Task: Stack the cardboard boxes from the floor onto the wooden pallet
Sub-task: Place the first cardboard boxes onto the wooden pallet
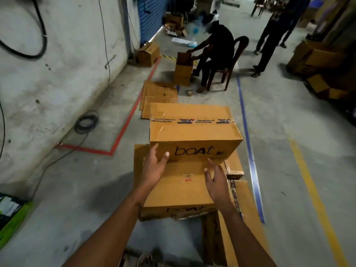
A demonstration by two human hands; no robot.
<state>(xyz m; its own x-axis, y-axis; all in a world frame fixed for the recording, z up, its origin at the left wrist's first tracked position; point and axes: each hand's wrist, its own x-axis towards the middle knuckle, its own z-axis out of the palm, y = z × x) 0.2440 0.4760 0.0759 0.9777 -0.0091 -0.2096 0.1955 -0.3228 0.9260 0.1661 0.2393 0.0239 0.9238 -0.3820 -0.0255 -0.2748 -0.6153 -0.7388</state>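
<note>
A taped brown cardboard box (pixel 192 128) printed "boAt" sits on top of the stack in the middle of the view. Below and nearer lies a second "boAt" box (pixel 179 189), with more cardboard (pixel 234 166) to its right. My left hand (pixel 155 164) touches the near face of the top box with straight fingers. My right hand (pixel 216 180) hovers over the lower box, fingers spread and relaxed, holding nothing. A bit of dark wooden pallet (pixel 211 239) shows under the stack at the bottom.
Flattened cartons (pixel 159 93) lie on the floor beyond the stack. A seated person (pixel 215 49) works on a box (pixel 183 72); another person (pixel 273 35) stands at the right. A coiled cable (pixel 86 122) lies by the left wall. Boxes (pixel 316 60) pile at far right.
</note>
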